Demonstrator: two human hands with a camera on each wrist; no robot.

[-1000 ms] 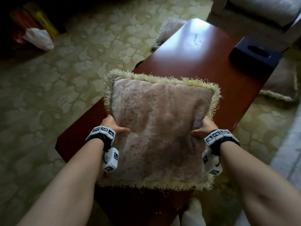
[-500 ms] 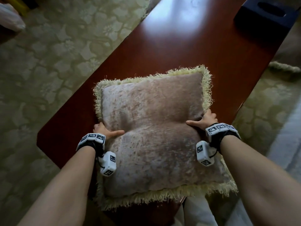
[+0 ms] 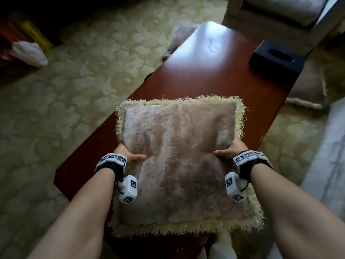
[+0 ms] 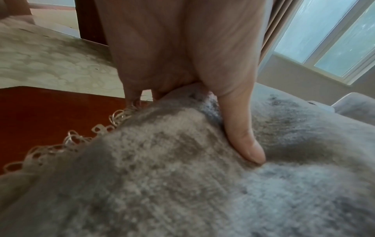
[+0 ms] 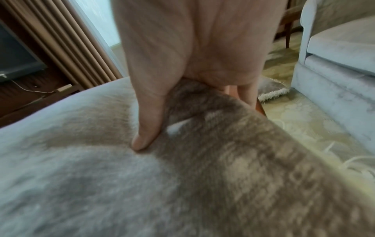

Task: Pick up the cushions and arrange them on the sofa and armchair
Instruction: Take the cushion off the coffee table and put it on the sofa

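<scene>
A square beige velvet cushion [image 3: 179, 161] with a pale yellow fringe is held over the near end of a red-brown coffee table [image 3: 211, 75]. My left hand [image 3: 127, 156] grips its left edge, thumb on top and fingers underneath. My right hand [image 3: 231, 149] grips the right edge the same way. In the left wrist view the thumb [image 4: 241, 128] presses into the cushion [image 4: 182, 184]. The right wrist view shows the thumb [image 5: 148, 126] dug into the cushion [image 5: 142, 184]. Two more cushions lie on the carpet, one [image 3: 183, 34] beyond the table's left side and one [image 3: 308, 86] at its right.
A dark tissue box [image 3: 276, 57] stands on the table's far right corner. A pale armchair [image 3: 280, 14] is beyond the table, and a pale sofa [image 5: 341, 56] stands to the right. A white bag [image 3: 28, 53] lies on the patterned carpet [image 3: 65, 109] at far left.
The cushion, bent and pressed low half a second ago, is now flatter and held level again. Both hands keep their grip on its sides.
</scene>
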